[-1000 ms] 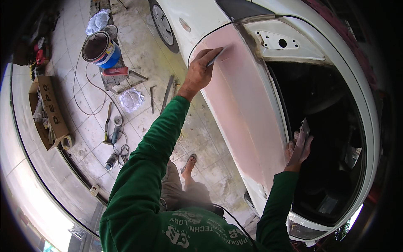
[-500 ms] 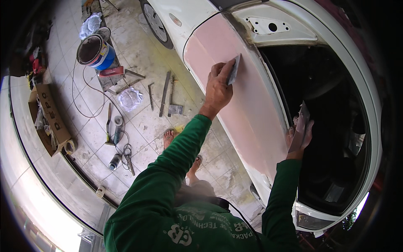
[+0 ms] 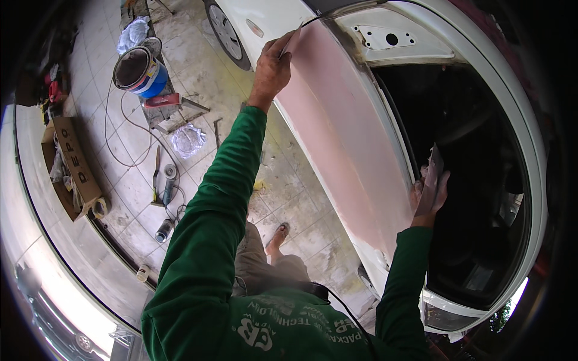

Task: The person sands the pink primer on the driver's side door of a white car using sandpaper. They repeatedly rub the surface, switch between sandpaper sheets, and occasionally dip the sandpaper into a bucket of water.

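My left hand (image 3: pixel 272 71) grips a thin filler spreader (image 3: pixel 293 41) at the far left end of the car door (image 3: pixel 343 132). The spreader's blade lies along the seam between the door and the white front fender. Smooth pale pink body filler covers most of the door. By the door's window opening, my right hand (image 3: pixel 441 194) holds a flat putty plate (image 3: pixel 430 180) tilted on edge. Some pinkish putty clings to the plate's upper left part and to the fingers. The fingers behind the plate are partly hidden.
On a low bench (image 3: pixel 161 113) stands a blue can (image 3: pixel 149 81) with a red-handled tool nearby. An angle grinder (image 3: pixel 169 183), a hammer (image 3: pixel 156 174) and a cord lie on the tiled floor. A cardboard box (image 3: pixel 75 168) sits beside another vehicle at left.
My left hand has moved with its spreader from mid-door toward the front fender, up and left. My right hand and the plate stay nearly in place. My legs have shifted slightly.
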{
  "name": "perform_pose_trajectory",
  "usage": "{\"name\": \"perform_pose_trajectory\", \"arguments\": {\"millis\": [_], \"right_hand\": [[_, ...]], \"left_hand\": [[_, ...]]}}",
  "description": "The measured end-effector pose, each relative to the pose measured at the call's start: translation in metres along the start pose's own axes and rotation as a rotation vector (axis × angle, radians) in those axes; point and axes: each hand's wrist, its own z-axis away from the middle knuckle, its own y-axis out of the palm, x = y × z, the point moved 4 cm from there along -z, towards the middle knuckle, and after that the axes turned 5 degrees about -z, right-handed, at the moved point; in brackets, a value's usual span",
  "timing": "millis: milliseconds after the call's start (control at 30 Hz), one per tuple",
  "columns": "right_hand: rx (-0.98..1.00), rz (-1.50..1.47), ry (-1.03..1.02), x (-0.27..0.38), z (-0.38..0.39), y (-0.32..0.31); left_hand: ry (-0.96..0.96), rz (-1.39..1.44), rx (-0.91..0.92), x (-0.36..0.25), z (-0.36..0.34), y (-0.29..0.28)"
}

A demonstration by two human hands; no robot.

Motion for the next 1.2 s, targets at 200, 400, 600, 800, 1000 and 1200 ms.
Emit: {"name": "perform_pose_trajectory", "arguments": {"millis": [200, 400, 600, 800, 1000, 1200], "right_hand": [[-0.056, 0.021, -0.023, -0.001, -0.003, -0.009], [0.204, -0.154, 0.067, -0.005, -0.003, 0.008], [0.018, -0.147, -0.058, -0.003, 0.003, 0.024], [0.036, 0.029, -0.109, 0.032, 0.068, 0.015], [-0.073, 0.485, -0.066, 0.089, 0.172, -0.024], [0.090, 1.157, 0.098, 0.088, 0.228, -0.042]], "left_hand": [[-0.041, -0.049, 0.073, -0.025, 0.006, 0.032], [0.024, -0.041, 0.039, -0.096, 0.137, 0.090], [-0.003, -0.081, 0.039, -0.160, 0.254, 0.138], [0.008, -0.149, 0.053, -0.218, 0.372, 0.185], [0.169, 0.182, 0.376, -0.219, 0.457, 0.198], [0.110, 0.364, 0.352, -0.267, 0.409, 0.081]]}}
